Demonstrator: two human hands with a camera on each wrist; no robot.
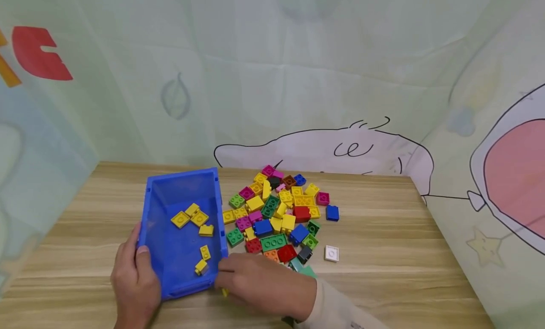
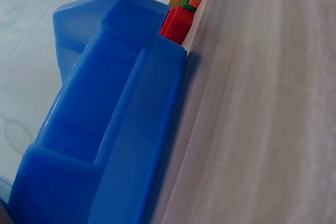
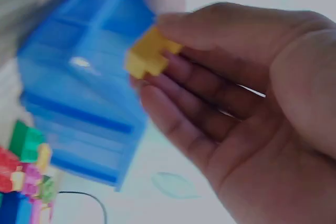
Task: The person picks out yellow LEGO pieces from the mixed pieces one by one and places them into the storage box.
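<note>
My left hand holds the left side of a blue plastic bin near its front corner, the thumb over the rim. Several yellow bricks lie loose on the bin's floor. Beside the bin's front right corner is my right hand. Between its thumb and fingertips it pinches a small yellow brick, which the head view shows only in part. In the left wrist view, the bin's outer front wall fills much of the picture, and the left hand barely shows.
A loose pile of coloured bricks, among them a red brick and a dark green brick, spreads right of the bin. A white brick lies apart at the right. The wooden table ends against a printed cloth.
</note>
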